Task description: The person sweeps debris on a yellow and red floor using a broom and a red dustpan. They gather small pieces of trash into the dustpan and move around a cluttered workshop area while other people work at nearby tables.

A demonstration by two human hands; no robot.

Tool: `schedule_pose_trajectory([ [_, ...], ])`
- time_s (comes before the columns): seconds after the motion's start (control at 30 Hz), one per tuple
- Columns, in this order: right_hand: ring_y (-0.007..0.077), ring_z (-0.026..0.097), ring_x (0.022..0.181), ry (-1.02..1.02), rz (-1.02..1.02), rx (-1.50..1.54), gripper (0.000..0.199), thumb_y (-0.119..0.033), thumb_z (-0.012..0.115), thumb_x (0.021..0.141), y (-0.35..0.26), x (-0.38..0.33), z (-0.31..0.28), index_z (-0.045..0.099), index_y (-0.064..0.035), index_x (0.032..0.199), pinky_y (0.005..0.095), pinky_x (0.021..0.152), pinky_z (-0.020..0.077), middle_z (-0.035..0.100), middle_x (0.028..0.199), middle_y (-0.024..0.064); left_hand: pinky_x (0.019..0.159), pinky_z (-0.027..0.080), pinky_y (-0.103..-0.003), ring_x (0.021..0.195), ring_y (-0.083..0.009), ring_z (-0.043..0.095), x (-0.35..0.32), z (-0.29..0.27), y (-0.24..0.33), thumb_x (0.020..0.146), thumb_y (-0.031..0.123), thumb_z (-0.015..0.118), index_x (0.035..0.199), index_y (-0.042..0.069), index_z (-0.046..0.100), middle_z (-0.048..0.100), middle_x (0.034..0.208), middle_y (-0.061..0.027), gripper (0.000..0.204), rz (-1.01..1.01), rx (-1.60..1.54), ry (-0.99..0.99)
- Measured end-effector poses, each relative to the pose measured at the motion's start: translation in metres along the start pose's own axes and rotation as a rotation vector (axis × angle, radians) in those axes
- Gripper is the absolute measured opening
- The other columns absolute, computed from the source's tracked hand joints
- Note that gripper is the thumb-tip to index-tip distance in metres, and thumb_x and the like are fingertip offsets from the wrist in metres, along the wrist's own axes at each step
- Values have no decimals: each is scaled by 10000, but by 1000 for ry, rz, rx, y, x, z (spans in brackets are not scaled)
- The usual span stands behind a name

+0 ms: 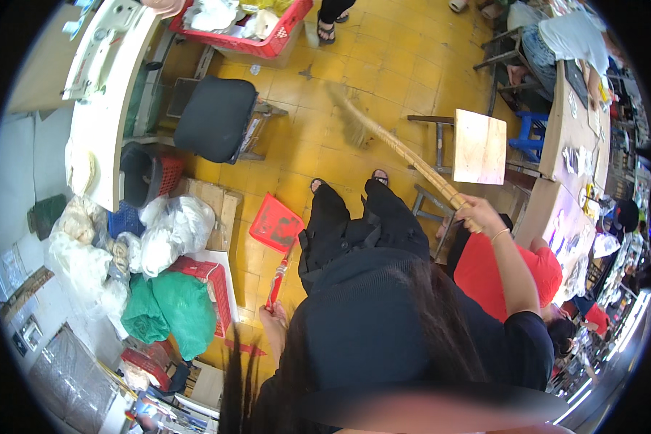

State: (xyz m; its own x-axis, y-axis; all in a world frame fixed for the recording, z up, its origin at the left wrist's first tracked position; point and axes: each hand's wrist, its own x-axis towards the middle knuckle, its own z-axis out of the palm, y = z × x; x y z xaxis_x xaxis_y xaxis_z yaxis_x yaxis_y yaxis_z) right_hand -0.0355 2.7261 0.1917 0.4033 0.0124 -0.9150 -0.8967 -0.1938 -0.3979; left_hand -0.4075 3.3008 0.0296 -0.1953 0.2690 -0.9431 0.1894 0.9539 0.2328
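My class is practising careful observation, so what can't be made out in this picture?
Head view: bristle detail of the long straw-coloured broom, blurred, seemingly by motion.
Head view: grip end of the red plastic dustpan, covered by the left hand.
Head view: contents of the crinkled white plastic bags, hidden by the plastic.
Head view: far side of the red plastic crate, cut off by the upper edge.

No text, label, brand, number or sign can be read in this view; the small details are too tiny or blurred for reading.
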Motion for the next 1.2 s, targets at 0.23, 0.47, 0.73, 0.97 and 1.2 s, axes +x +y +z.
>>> schedule_pose_trajectory([
  [0.23,130,501,389,101,-67,-734,542,35,564,629,-64,70,-114,546,2,1170,265,338,376,584,592,95,531,509,-245,556,-184,597,-74,59,-41,844,319,416,776,50,511,590,631,-77,294,332,87,-42],
  [0.47,159,546,417,310,-213,-781,462,-15,576,673,-103,176,-210,593,-48,1133,279,390,436,640,666,107,562,493,-222,627,-141,575,-147,69,-149,852,339,441,824,48,483,527,660,-48,296,396,159,219],
  [0.73,177,583,458,474,-385,-742,461,-58,559,690,-124,260,-212,596,-140,1143,286,449,498,630,664,123,445,468,-261,464,-182,523,-163,59,-204,841,362,421,763,49,482,485,546,-42,328,274,230,197],
  [0.97,148,573,471,185,-316,-470,574,-69,587,680,-84,175,-249,504,-103,1246,270,427,478,623,672,103,543,454,-280,556,-175,508,-107,20,-227,828,256,450,766,59,507,493,613,-36,214,262,649,14],
  [1.2,215,615,570,273,-358,-799,528,-46,576,661,-148,172,-315,545,-57,1188,319,494,494,640,749,155,525,435,-287,575,-182,500,-98,23,-253,814,239,485,788,77,532,484,612,-28,171,144,413,82],
])
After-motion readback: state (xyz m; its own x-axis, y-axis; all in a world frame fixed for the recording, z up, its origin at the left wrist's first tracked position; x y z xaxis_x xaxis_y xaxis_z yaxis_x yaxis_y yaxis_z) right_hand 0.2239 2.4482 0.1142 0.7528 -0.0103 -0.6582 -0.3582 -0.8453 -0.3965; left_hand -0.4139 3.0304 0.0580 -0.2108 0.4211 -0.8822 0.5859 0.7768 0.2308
